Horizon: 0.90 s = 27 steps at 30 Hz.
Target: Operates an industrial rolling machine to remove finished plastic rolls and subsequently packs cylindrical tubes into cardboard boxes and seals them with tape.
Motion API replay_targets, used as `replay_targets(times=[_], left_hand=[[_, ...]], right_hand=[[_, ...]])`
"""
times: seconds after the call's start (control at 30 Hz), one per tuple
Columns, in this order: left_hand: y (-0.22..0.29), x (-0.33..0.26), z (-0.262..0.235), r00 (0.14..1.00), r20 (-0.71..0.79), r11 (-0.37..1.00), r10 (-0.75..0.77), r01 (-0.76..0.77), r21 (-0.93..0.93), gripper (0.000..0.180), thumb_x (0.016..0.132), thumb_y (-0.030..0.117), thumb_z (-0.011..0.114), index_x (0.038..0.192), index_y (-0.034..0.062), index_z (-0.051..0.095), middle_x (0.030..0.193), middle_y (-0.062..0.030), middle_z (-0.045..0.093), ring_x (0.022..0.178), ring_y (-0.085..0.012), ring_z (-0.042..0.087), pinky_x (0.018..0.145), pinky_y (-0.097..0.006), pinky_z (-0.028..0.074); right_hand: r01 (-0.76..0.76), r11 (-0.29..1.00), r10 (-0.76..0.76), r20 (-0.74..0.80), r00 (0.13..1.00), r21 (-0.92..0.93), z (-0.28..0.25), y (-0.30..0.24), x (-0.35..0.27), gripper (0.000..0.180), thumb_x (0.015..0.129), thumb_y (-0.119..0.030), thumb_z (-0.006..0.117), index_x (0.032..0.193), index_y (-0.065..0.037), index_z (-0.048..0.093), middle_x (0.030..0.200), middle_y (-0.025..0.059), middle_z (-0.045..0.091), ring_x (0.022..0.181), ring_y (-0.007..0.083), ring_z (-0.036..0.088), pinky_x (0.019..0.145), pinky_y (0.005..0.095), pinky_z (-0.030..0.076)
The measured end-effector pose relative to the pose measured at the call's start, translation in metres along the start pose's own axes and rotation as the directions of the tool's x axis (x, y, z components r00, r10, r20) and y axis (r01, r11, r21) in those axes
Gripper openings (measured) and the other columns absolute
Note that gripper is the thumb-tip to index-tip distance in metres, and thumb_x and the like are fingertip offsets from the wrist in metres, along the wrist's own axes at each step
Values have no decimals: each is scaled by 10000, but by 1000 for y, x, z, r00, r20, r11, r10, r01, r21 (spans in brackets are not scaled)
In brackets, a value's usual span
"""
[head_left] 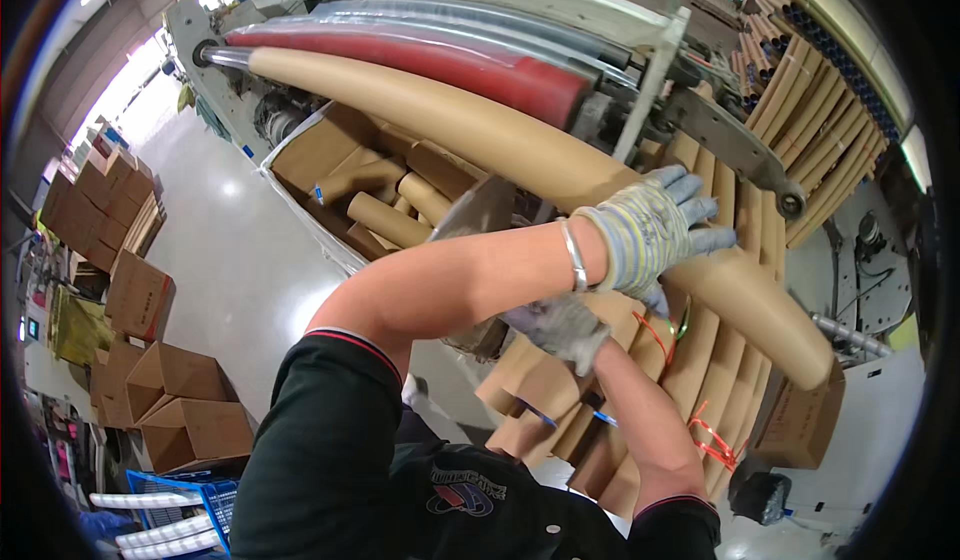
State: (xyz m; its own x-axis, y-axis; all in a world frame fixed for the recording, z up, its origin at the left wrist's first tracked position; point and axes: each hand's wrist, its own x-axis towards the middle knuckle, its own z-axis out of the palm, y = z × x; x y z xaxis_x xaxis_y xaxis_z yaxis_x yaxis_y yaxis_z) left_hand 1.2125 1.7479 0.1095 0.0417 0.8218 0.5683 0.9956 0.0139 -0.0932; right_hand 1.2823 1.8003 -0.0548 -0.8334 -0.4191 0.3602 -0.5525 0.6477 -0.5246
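Observation:
A long brown paper-covered roll (450,125) slants across the machine from upper left to lower right, its far left end on a metal shaft (228,56). My left hand (655,225), in a striped grey-and-yellow knit glove, lies on top of the roll with its fingers spread. Below my left forearm is my right hand (565,332), in a greyish glove. Its fingers point left and are partly hidden and blurred, so I cannot see whether they grip anything. A blurred grey-brown thing (478,210) shows just above the left forearm.
A red roller (420,72) runs behind the brown roll. Under it stands a box (318,160) of short cardboard tubes (388,220). Long tubes (715,385), some tied with red string, lie below my hands. Cartons (190,405) stand at left; bundled tubes (820,125) rise at right.

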Motion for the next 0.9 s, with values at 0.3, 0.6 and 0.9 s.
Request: replay_targets(times=[0.3, 0.6, 0.9], left_hand=[[-309, -309, -167, 816, 66, 721, -574, 465, 514, 725, 534, 367, 741, 1162, 66, 541, 1139, -197, 559, 1104, -345, 511, 984, -406, 382], [-506, -484, -212, 303, 222, 293, -927, 215, 932, 783, 513, 309, 775, 1201, 57, 503, 1165, -190, 540, 1135, -324, 493, 984, -396, 385], [-499, -485, -242, 923, -117, 825, -367, 382, 416, 795, 526, 271, 801, 1242, 91, 505, 1222, -145, 544, 1124, -336, 501, 984, -430, 376]], right_hand=[[-387, 918, 396, 295, 870, -89, 60, -23, 177, 420, 825, -371, 578, 1076, -35, 596, 1035, 179, 602, 940, 302, 604, 853, 370, 472], [-468, 749, 619, 747, 242, -469, 277, 45, 337, 480, 748, -327, 648, 1113, -22, 583, 1048, 188, 632, 954, 352, 612, 796, 401, 503], [-649, 737, 395, 659, 639, 187, 318, 33, 297, 728, 621, -168, 733, 1270, -62, 420, 1125, 164, 573, 1080, 300, 547, 940, 359, 427]])
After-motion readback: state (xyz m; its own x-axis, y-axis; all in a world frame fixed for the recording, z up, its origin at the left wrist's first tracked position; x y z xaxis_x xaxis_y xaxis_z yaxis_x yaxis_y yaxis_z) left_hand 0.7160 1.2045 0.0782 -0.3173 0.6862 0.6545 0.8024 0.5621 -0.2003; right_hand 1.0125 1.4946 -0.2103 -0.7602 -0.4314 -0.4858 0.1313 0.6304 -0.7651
